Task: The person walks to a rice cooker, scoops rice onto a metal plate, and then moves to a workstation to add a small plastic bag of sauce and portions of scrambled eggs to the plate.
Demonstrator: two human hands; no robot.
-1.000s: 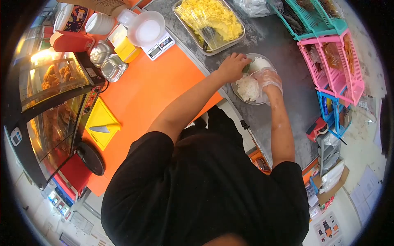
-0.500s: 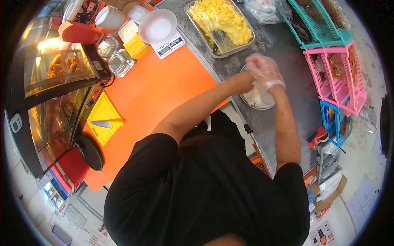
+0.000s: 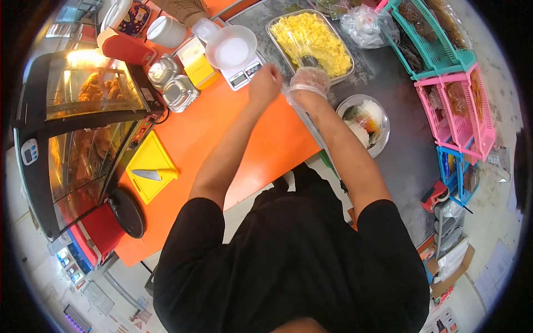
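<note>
Tray (image 3: 343, 77) lies at my right hand (image 3: 312, 79), plate (image 3: 384, 137) right of it, presumably for short reach; left hand (image 3: 267, 83) curled closed, right grip indeterminable.

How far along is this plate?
Looks done: white rice and something orange sit on the round plate. In hand: the gloved right hand is at the tray of yellow food, grip unclear; the bare left hand is by the scale. Left: the plate's food lies uncovered, so probably unfinished; the remaining steps can't be told.
</note>
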